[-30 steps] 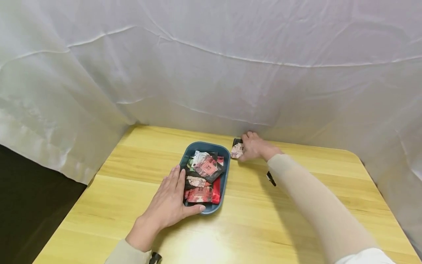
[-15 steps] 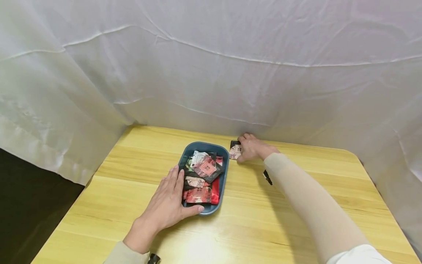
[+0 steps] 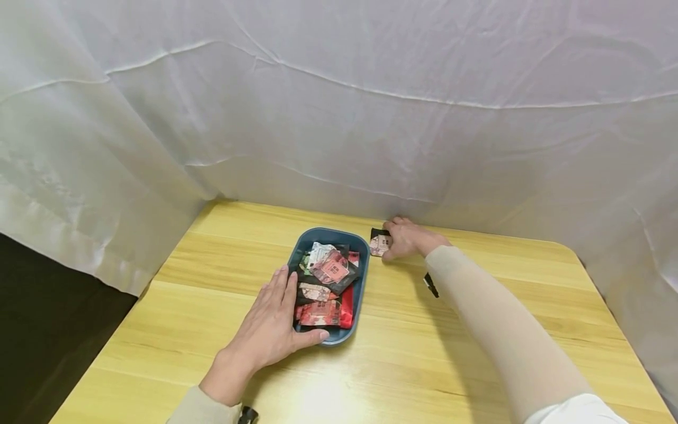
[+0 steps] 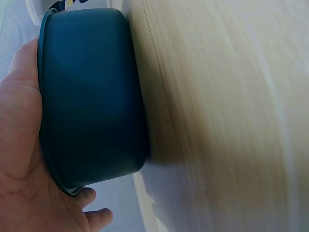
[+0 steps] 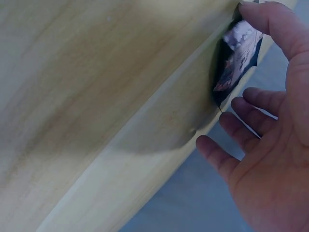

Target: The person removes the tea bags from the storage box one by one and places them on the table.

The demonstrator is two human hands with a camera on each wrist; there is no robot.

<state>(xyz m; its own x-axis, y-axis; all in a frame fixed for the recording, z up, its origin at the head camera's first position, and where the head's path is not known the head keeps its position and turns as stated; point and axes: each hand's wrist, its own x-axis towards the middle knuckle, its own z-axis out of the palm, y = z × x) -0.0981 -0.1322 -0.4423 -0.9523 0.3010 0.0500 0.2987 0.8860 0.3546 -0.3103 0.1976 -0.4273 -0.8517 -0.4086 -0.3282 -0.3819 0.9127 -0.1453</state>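
Note:
A blue oblong plastic tub (image 3: 365,282) stands on the wooden table (image 3: 424,353), filled with a pile of small flat sachets (image 3: 331,271) in black, red, pink and white. My left hand (image 3: 267,330) rests along its left side, fingers straight, thumb across the near rim. In the left wrist view the palm (image 4: 19,135) lies against the tub's rim. Behind and right of the tub, my right hand (image 3: 405,238) is at a black sachet with a pink floral print (image 3: 379,244). In the right wrist view its thumb (image 5: 263,17) touches one end, with relaxed fingertips by the opposite corner.
Wrinkled white cloth (image 3: 328,135) hangs along the table's back edge and down both sides. A dark area (image 3: 47,335) shows beyond the left edge. Small black clips or straps (image 3: 431,285) are at both wrists.
The sachet by my right hand has shifted slightly toward me and turned a little straighter, with the right hand moving along. The left hand and the tub stay in place.

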